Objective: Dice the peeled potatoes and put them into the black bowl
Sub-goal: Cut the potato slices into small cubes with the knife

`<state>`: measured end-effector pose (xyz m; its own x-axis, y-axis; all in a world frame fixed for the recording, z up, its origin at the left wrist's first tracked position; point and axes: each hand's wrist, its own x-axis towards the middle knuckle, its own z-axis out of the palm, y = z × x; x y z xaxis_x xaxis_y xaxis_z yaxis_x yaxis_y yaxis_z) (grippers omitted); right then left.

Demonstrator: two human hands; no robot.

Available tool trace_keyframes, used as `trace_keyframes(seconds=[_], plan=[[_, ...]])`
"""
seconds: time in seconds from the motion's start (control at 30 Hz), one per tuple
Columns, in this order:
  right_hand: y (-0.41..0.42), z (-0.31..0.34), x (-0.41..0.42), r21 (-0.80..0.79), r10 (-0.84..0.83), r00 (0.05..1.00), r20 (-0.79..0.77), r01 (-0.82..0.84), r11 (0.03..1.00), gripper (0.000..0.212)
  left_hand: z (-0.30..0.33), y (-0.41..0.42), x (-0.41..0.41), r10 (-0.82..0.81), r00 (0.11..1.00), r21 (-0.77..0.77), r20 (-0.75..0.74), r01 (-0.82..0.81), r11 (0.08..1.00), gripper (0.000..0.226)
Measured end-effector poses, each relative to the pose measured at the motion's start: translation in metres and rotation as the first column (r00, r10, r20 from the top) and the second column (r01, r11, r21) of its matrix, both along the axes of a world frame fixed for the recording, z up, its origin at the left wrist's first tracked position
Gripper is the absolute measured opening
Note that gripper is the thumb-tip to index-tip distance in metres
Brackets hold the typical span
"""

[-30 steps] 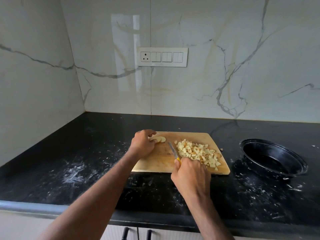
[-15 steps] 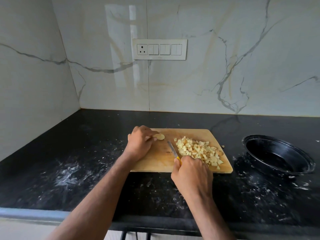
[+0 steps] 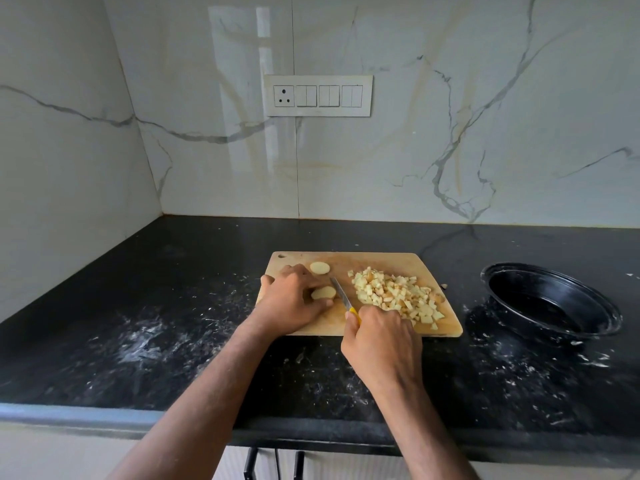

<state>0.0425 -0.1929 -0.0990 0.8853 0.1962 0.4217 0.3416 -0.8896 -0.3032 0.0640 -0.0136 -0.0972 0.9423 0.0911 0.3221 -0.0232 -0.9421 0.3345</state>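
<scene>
A wooden cutting board (image 3: 377,260) lies on the black counter. A pile of diced potato (image 3: 394,294) covers its right half. My left hand (image 3: 294,303) presses on a round potato slice (image 3: 323,292) near the board's left side; a second slice (image 3: 319,267) lies just behind it. My right hand (image 3: 381,337) grips a yellow-handled knife (image 3: 341,296), whose blade points away from me between the held slice and the diced pile. The black bowl (image 3: 550,301) stands to the right of the board with nothing visible inside.
The black counter (image 3: 173,323) is streaked with white smears on both sides of the board. A marble wall with a switch panel (image 3: 318,95) rises behind, and another wall closes the left side. One small potato bit (image 3: 444,286) lies off the board's right edge.
My left hand pulled one potato slice toward me from the board's back edge, leaving the other behind. The knife stayed beside the diced pile. The camera tilted and moved closer.
</scene>
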Motion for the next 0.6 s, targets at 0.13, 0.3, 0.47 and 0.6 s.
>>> trace_keyframes(seconds=[0.13,0.3,0.47,0.6], plan=[[0.001,-0.004,0.001,0.030,0.005,0.998,0.056,-0.007,1.000,0.035,0.004,0.001,-0.003,-0.011,0.999,-0.123,0.041,0.016,0.992,0.022],[0.006,-0.006,0.001,-0.018,0.049,0.995,0.084,-0.048,0.999,0.036,0.002,0.007,-0.002,0.025,0.999,-0.191,0.026,-0.019,0.981,0.021],[0.007,-0.002,-0.002,-0.041,0.066,0.996,0.052,-0.064,0.997,0.037,-0.001,0.009,0.000,0.004,0.996,-0.243,0.084,0.017,0.970,0.014],[0.006,-0.001,-0.003,-0.041,0.066,0.997,0.038,-0.064,0.997,0.036,-0.006,0.012,0.004,-0.002,0.995,-0.234,0.098,0.025,0.972,0.018]])
